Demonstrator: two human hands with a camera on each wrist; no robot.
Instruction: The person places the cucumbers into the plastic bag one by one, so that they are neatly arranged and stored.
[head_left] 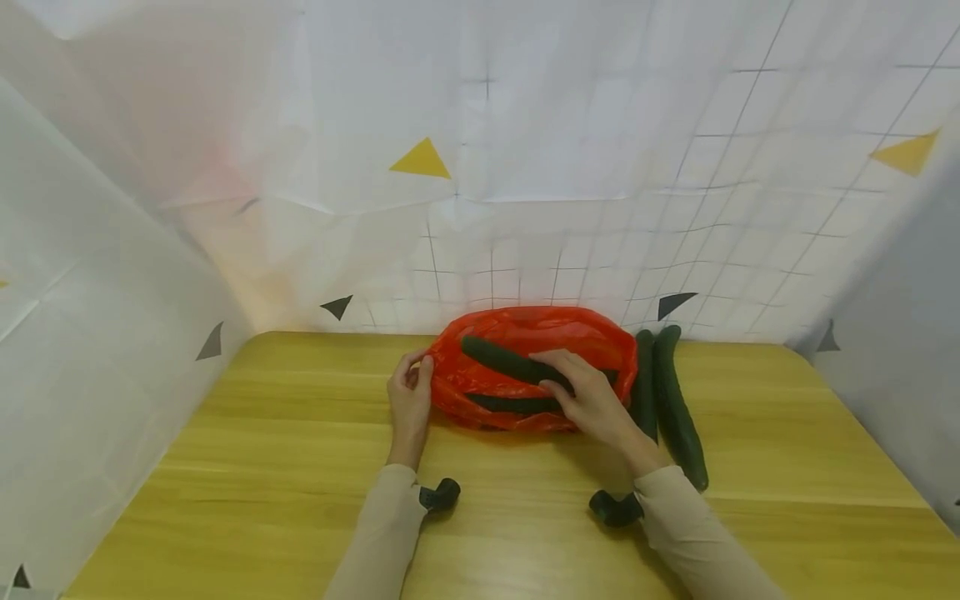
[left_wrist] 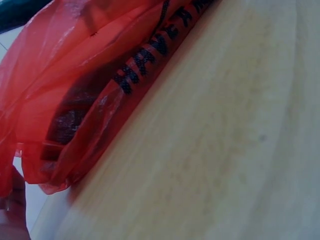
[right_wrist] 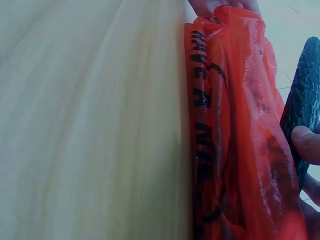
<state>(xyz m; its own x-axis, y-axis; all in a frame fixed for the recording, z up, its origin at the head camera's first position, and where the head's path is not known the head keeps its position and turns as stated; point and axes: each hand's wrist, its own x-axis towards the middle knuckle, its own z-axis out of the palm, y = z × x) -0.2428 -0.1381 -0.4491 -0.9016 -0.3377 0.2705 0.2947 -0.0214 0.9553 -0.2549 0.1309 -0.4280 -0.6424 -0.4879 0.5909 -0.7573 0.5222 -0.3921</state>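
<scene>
A red plastic bag (head_left: pixel 570 325) lies with its mouth spread toward me, and a dark green cucumber (head_left: pixel 517 405) shows inside it. My left hand (head_left: pixel 410 404) pinches the bag's left edge. Over the bag's opening, my right hand (head_left: pixel 588 396) grips another cucumber (head_left: pixel 498 358) near its right end, with thumb and fingers on either side. In the right wrist view that held cucumber (right_wrist: pixel 305 95) stands above the bag's rim, the thumb pressed against it. The left wrist view shows the bag's side (left_wrist: pixel 75 75) with black printed letters and dark shapes through the plastic.
Two more cucumbers lie to the right of the bag, the outer cucumber (head_left: pixel 678 408) longer in view and the inner cucumber (head_left: pixel 645 392) partly behind my right hand. The wooden table (head_left: pixel 300 467) ends at a white sheeted wall (head_left: pixel 360 250). Dark wrist cameras (head_left: pixel 442 496) sit at both cuffs.
</scene>
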